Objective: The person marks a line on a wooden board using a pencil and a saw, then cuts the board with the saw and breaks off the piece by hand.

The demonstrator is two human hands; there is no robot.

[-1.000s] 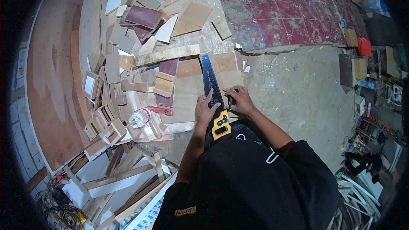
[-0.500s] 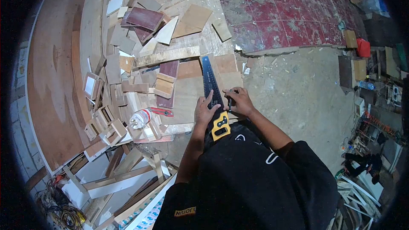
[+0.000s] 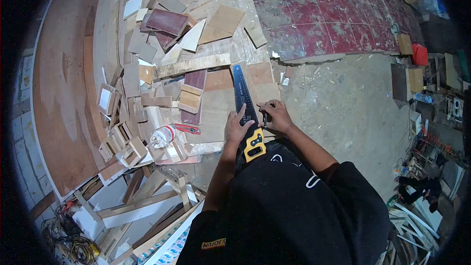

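A hand saw (image 3: pixel 240 88) with a dark blade and a yellow-and-black handle (image 3: pixel 254 146) lies flat on a plywood sheet (image 3: pixel 216 100), its tip pointing away from me. My left hand (image 3: pixel 237 126) holds the blade down near the handle, thumb and index finger across it. Beside the blade's right edge, my right hand (image 3: pixel 276 117) pinches a dark, slim pen (image 3: pixel 265 118), its point down at the plywood. The pen's exact tip is too small to make out.
Wood offcuts (image 3: pixel 167 22) are scattered to the left, with a red utility knife (image 3: pixel 186 128) and a clear bottle (image 3: pixel 161 137). Lumber scraps (image 3: pixel 142 206) lie at lower left. Concrete floor (image 3: pixel 338 108) is on the right. A person (image 3: pixel 419 191) is at far right.
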